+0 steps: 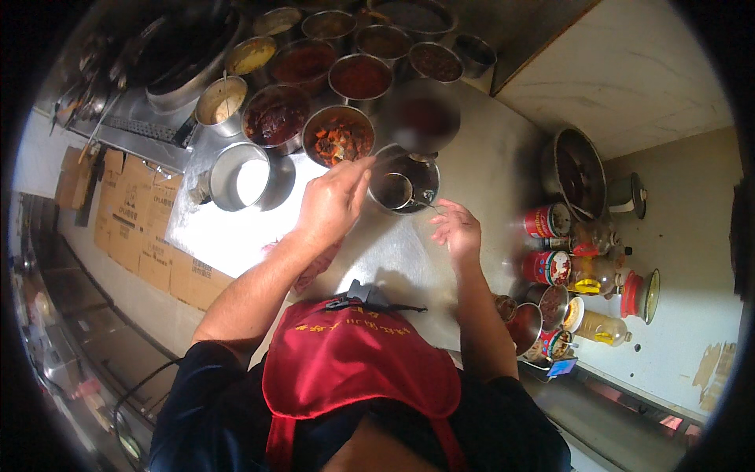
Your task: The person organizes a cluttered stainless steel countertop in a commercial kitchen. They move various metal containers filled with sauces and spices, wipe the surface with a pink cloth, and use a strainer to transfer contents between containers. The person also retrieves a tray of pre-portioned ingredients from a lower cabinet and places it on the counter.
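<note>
My left hand [336,194] has its fingers closed around what looks like a thin handle, which runs up and right over a metal pot [435,177]. The far end of that handle is blurred. My right hand [457,229] pinches the thin handle of a small ladle [394,190], whose round bowl is inside the same pot. Just above my left hand stands a metal pot of red chili pieces [339,141]. An empty-looking steel pot [239,177] is on the left, brightly lit inside. A crumpled pinkish cloth [317,268] lies beneath my left forearm.
Several pots of sauces and spices, such as a dark red one [277,118], fill the far side of the steel table [407,259]. A large dark pan [573,174], red cans [545,268] and oil bottles [604,327] line the right. A wok [171,97] is at the upper left.
</note>
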The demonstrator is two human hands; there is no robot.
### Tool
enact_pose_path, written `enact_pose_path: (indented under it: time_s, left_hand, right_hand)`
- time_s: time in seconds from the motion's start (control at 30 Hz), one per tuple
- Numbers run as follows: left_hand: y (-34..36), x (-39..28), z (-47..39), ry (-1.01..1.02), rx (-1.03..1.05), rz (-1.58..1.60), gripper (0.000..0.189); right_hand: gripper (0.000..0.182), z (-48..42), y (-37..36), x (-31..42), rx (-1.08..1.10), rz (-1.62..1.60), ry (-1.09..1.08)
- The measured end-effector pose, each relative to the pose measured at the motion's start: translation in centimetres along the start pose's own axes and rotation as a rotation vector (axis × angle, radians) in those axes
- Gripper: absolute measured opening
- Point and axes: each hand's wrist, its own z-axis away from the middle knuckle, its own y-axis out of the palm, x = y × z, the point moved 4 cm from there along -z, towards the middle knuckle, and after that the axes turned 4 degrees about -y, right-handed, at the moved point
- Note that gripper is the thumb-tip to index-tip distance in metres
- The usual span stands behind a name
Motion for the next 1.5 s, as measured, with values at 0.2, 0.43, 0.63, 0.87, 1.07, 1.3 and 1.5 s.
enact_pose_path:
  time_s: [0.2,0.43,0.63,0.87,1.07,1.3,1.5]
  left_hand:
    - [-0.3,0.1,0.0,-0.002,-0.005,-0.013,0.024]
    - [0.1,0.1,-0.1,-0.012,0.01,0.015,0.023]
    - [-0.2,-0.1,0.0,-0.005,-0.008,-0.013,0.022]
    - [0.0,0.6,0.2,0.028,-0.014,-0.029,0.023]
    - [-0.1,0.5,0.2,0.041,-0.038,-0.012,0.025]
    - [-0.1,0.6,0.3,0.041,-0.032,-0.024,0.025]
    - [-0.4,0.5,0.5,0.001,0.001,-0.046,0.022]
  right_hand:
    - [0.04,0.0,-1.3,1.4,-0.124,-0.014,-0.015]
    - [0.032,-0.3,1.7,1.7,-0.091,0.521,-0.437]
    - [0.033,0.9,4.5,2.0,0.082,0.7,-0.518]
    - [0.043,-0.3,-0.6,-0.3,0.097,0.026,-0.099]
    - [0.042,-0.6,-2.6,1.5,-0.002,-0.01,-0.052]
    - [0.032,-0.2,-0.1,3.8,-0.016,0.805,-0.562]
    - [0.029,2.4,2.7,5.4,0.065,1.205,-0.642]
